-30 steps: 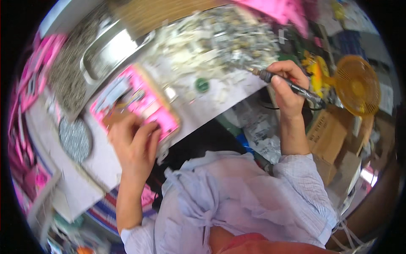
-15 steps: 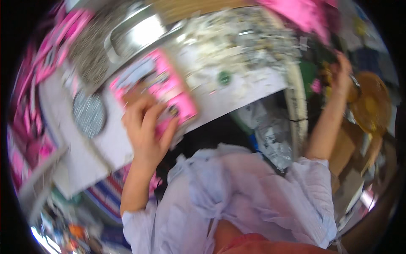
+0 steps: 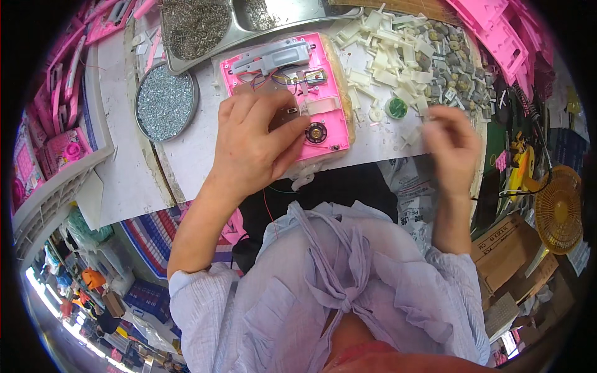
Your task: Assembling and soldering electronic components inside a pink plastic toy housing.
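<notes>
- Two bare hands at the bench; one on the work, one off it.
- Pink plastic housing (image 3: 337, 118) lies open, inner side up, near the worktop (image 3: 118, 180) edge; grey plastic lever (image 3: 270, 58) and round speaker (image 3: 316, 132) sit in it.
- Left hand (image 3: 252, 143): bent fingers over the brown circuit board (image 3: 245, 99) in the housing, thumb beside the speaker. Can't tell whether it pinches the board or just presses it.
- Right hand (image 3: 453, 146): just beside the white plastic parts (image 3: 379, 62), motion-blurred; can't tell if it's gripping anything.
- Step, my read: seating the board among its wires.
- Next move calls for a steady board, wires (image 3: 266, 81) kept clear of the housing rim.
</notes>
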The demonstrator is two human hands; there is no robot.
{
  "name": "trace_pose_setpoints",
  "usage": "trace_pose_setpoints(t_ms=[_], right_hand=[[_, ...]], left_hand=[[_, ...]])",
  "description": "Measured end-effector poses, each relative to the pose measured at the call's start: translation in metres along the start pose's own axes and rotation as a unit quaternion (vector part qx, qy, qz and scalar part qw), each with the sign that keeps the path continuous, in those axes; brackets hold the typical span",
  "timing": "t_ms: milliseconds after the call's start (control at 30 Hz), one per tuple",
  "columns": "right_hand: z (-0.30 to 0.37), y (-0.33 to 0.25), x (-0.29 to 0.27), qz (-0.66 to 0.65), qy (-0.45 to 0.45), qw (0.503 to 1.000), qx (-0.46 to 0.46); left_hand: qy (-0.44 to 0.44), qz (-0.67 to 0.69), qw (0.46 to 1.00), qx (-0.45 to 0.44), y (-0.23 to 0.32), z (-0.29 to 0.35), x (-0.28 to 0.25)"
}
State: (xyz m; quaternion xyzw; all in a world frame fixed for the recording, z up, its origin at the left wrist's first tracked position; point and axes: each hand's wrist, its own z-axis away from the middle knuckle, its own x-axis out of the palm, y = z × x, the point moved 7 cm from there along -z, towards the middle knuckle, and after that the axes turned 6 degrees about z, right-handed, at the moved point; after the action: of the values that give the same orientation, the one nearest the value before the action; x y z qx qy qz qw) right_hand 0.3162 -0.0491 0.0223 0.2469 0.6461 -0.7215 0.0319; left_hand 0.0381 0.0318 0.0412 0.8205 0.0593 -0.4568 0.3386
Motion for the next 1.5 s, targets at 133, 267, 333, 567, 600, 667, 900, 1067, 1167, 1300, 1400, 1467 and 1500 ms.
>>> trace_pose_setpoints(t_ms=[133, 267, 333, 567, 600, 667, 900, 1067, 1167, 1300, 1400, 1467, 1500], right_hand=[[0.002, -0.052, 0.096, 0.183, -0.096, 0.935, -0.287], [0.003, -0.060, 0.127, 0.274, -0.088, 0.901, -0.325], [0.004, -0.061, 0.131, 0.268, -0.104, 0.898, -0.333], [-0.004, -0.068, 0.124, 0.266, -0.138, 0.902, -0.310], [-0.014, -0.071, 0.116, 0.247, -0.106, 0.916, -0.296], [-0.041, -0.072, 0.102, 0.208, -0.041, 0.941, -0.264], [-0.077, -0.070, 0.128, 0.363, -0.126, 0.903, -0.194], [-0.083, -0.068, 0.129, 0.376, -0.166, 0.895, -0.174], [-0.088, -0.067, 0.126, 0.353, -0.180, 0.905, -0.156], [-0.088, -0.067, 0.129, 0.376, -0.187, 0.890, -0.178], [-0.087, -0.068, 0.129, 0.382, -0.193, 0.890, -0.154], [-0.088, -0.070, 0.129, 0.385, -0.201, 0.890, -0.136], [-0.088, -0.070, 0.130, 0.384, -0.206, 0.891, -0.128]], left_hand=[[0.008, -0.021, 0.999, 0.023, -0.004, 0.000, -0.001], [0.017, -0.028, 0.999, 0.022, -0.008, 0.008, -0.001], [0.017, -0.031, 0.999, 0.017, -0.008, 0.009, -0.003], [0.050, -0.010, 0.999, 0.016, -0.012, 0.009, -0.002], [0.067, -0.018, 0.998, 0.006, -0.014, 0.007, -0.003], [0.099, -0.033, 0.994, -0.013, -0.013, 0.000, -0.006], [0.100, -0.073, 0.992, -0.032, -0.017, -0.022, -0.002], [0.117, -0.063, 0.991, -0.016, -0.021, -0.021, -0.002], [0.127, -0.056, 0.990, -0.014, -0.023, -0.020, -0.004], [0.137, -0.038, 0.990, 0.014, -0.021, -0.020, -0.008], [0.144, -0.037, 0.989, 0.017, -0.020, -0.019, -0.006], [0.144, -0.032, 0.989, 0.015, -0.020, -0.021, -0.004], [0.143, -0.031, 0.989, 0.013, -0.020, -0.022, -0.004]])
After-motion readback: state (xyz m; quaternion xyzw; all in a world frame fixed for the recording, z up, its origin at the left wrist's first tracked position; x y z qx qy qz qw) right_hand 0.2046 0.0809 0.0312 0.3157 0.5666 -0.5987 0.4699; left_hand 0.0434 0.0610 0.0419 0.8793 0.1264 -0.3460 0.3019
